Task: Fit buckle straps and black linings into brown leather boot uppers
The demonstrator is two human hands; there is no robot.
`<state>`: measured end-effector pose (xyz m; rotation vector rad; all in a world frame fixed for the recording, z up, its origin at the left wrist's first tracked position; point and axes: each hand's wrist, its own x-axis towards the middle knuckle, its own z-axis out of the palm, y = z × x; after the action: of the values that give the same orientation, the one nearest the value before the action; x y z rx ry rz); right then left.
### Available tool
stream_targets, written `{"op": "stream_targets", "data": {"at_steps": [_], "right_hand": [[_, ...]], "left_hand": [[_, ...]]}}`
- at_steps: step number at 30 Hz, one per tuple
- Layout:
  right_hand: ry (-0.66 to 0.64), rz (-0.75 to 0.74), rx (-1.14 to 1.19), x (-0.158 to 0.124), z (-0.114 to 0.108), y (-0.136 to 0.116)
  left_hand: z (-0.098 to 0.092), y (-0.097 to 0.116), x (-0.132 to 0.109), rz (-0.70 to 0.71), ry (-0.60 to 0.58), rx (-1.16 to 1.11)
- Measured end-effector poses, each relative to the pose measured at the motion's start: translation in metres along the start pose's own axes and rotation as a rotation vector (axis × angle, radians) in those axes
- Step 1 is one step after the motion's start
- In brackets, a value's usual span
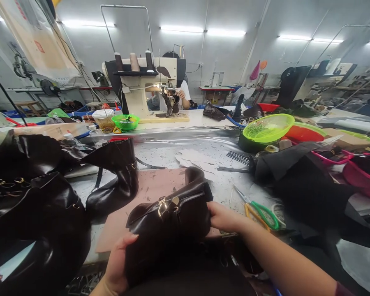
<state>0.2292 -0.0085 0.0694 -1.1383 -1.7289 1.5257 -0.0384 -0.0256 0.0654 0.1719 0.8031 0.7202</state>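
A dark brown leather boot upper [172, 213] with a gold buckle [163, 205] lies on a pinkish work mat [154, 187] in front of me. My left hand [119, 263] grips its near left edge, fingers wrapped under the leather. My right hand [223, 216] pinches its right edge, fingers closed on the leather.
A pile of dark leather uppers [43, 205] lies at left. Green-handled scissors [259, 209] lie right of my hand. Black fabric [296, 176], a green basket [268, 127] and pink trays [360, 172] are at right. A person works at a sewing machine [142, 86] across the table.
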Motion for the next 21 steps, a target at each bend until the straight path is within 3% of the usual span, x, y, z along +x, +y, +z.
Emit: {"op": "stream_targets", "data": {"at_steps": [3,8,13,16,18,21], "right_hand": [[-0.006,0.027,0.205,-0.003,0.000,-0.005],[0.106,0.196,0.644,-0.014,0.014,-0.005],[0.154,0.179,0.786,-0.021,0.021,0.005],[0.088,0.116,0.703,-0.028,0.018,0.008],[0.079,0.084,0.531,-0.032,0.015,0.007],[0.174,-0.036,0.164,-0.028,0.014,0.004]], "left_hand": [[0.005,-0.001,-0.004,0.017,-0.015,0.012],[0.001,-0.002,-0.002,-0.011,-0.026,0.004],[-0.012,-0.006,0.009,-0.049,-0.052,-0.046],[-0.018,-0.010,0.010,-0.039,-0.043,-0.057],[-0.018,-0.006,0.009,0.005,0.001,-0.020],[-0.005,0.020,0.018,0.178,0.091,0.077]]}}
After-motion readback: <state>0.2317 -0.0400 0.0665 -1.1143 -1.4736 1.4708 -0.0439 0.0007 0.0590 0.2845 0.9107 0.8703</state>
